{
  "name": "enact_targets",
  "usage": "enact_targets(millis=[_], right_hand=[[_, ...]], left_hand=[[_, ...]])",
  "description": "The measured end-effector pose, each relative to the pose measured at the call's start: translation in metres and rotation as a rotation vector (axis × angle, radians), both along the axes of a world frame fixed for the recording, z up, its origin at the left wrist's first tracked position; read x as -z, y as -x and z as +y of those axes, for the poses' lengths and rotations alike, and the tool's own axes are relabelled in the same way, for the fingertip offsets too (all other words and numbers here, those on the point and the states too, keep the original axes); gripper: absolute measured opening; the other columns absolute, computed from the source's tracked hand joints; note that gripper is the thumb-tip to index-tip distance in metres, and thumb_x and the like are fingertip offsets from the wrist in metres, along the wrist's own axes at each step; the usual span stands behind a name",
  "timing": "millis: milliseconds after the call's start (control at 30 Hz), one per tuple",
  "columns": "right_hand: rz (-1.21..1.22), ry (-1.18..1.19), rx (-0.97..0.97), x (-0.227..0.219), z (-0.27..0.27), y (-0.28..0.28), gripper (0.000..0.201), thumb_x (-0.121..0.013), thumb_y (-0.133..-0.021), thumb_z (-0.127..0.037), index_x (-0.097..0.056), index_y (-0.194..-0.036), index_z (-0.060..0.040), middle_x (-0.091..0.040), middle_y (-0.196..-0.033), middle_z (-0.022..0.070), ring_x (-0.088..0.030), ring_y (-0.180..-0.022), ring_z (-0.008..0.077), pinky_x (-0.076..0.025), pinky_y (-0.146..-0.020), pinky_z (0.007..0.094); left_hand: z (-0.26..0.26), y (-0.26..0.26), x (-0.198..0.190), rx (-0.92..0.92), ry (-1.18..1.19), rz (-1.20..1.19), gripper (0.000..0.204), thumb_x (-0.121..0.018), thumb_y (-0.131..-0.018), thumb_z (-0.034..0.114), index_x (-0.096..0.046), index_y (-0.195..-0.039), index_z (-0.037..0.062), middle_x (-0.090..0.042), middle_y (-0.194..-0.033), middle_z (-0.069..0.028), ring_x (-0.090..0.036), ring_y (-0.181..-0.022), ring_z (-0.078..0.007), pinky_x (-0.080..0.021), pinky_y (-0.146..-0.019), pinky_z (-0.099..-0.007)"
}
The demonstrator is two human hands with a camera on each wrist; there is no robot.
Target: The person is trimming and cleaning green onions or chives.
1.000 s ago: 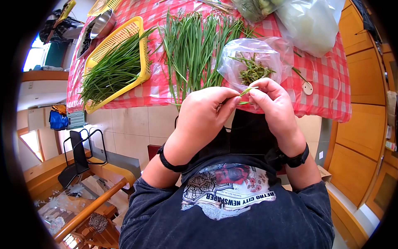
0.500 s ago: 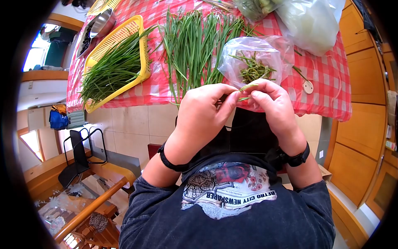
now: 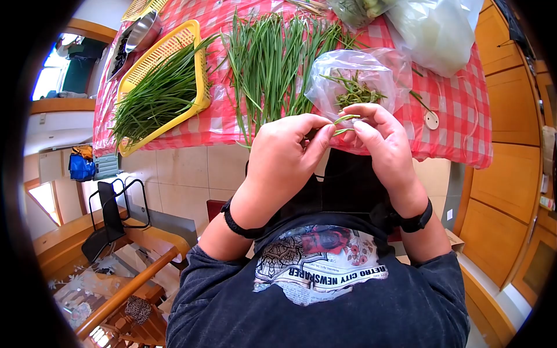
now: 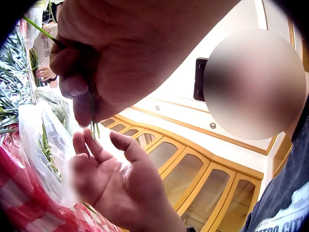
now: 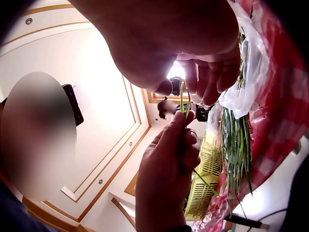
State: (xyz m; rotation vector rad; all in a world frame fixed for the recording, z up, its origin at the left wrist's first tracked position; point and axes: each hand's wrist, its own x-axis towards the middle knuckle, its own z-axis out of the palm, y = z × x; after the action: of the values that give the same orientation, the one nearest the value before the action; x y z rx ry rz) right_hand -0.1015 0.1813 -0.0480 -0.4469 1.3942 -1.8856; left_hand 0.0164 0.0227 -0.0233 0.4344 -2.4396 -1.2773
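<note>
My left hand point(image 3: 290, 148) pinches a few thin garlic chives point(image 3: 346, 118) between thumb and curled fingers, their short ends sticking out to the right. In the right wrist view these pale-tipped ends point(image 5: 182, 96) rise from the left fingertips. My right hand point(image 3: 386, 139) is right beside those ends, thumb and forefinger apart around them. From the left wrist, the right palm point(image 4: 123, 181) shows with its fingers loosely spread. Just beyond the hands lies a clear plastic bag point(image 3: 322, 78) holding trimmed green scraps point(image 3: 360, 98).
A wide bunch of chives point(image 3: 270, 64) lies on the red checked tablecloth point(image 3: 458, 130). To its left, a yellow basket point(image 3: 203, 87) holds more chives. A metal bowl point(image 3: 144, 33) stands at the back left, and a full plastic bag point(image 3: 435, 37) at the back right.
The right thumb and forefinger have parted and drawn slightly away from the chive ends, leaving more of them showing. The left hand keeps its pinch almost in place.
</note>
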Motion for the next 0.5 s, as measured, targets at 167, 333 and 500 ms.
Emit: enact_targets(millis=[167,333,500], right_hand=[[-0.018,-0.032,-0.054,0.0046,0.0032,0.0055,0.022,-0.064,-0.105,-0.009,-0.060,-0.121,0.0056,-0.072,-0.111,0.0125,-0.075,-0.105,0.0212,-0.062,-0.093,0.0347],[-0.020,-0.071,-0.054,0.0092,0.0039,0.0072,0.018,-0.066,-0.105,-0.009,-0.063,-0.118,0.0026,-0.073,-0.107,0.0088,-0.074,-0.096,0.0154,-0.061,-0.087,0.0295],[-0.011,-0.067,-0.036,0.0072,0.0031,0.0047,0.016,-0.067,-0.104,-0.009,-0.064,-0.116,0.0015,-0.072,-0.105,0.0063,-0.072,-0.095,0.0124,-0.060,-0.085,0.0278]], left_hand=[[0.0004,0.0001,-0.0003,0.010,0.009,0.016,0.014,-0.076,-0.097,0.012,-0.077,-0.102,-0.0017,-0.073,-0.077,-0.0106,-0.068,-0.065,-0.0131,-0.052,-0.060,-0.0275],[0.0000,-0.0001,0.0005,0.017,0.017,0.030,0.014,-0.076,-0.097,0.012,-0.077,-0.102,-0.0013,-0.074,-0.077,-0.0109,-0.068,-0.065,-0.0140,-0.052,-0.060,-0.0278],[-0.0008,-0.0005,0.0009,0.006,0.025,0.025,0.014,-0.076,-0.097,0.012,-0.077,-0.102,-0.0010,-0.074,-0.078,-0.0112,-0.069,-0.065,-0.0149,-0.052,-0.060,-0.0283]])
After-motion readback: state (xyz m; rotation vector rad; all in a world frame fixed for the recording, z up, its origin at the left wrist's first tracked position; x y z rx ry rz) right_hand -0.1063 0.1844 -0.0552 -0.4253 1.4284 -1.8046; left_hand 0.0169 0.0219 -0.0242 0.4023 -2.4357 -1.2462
